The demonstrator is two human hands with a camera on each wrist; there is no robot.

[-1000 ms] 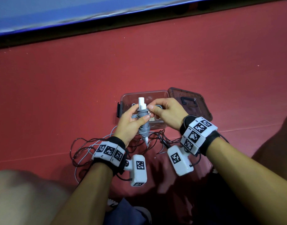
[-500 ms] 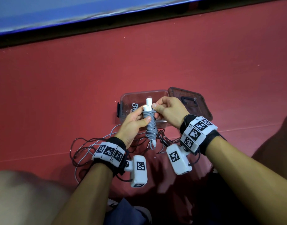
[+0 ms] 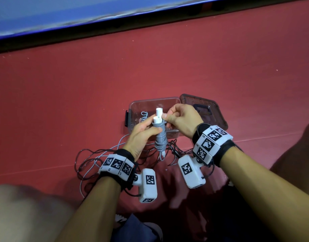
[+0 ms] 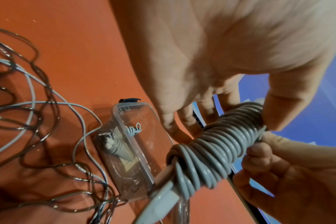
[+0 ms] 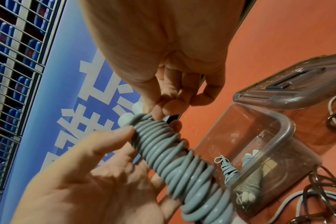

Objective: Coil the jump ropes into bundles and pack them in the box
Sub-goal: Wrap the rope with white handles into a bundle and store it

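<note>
While both hands (image 3: 160,126) pinch the grey bundle (image 3: 160,137), wrist views reveal another inside the box (image 5: 286,125).

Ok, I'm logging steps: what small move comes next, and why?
Probably lower the grey bundle into the open box: its cord looks fully wound on the white handles, both hands hold it right above, and one bundle already lies inside.

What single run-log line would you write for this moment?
left hand: holds grey rope bundle | right hand: pinches bundle top | box: open, one bundle inside | loose ropes: on floor
</note>
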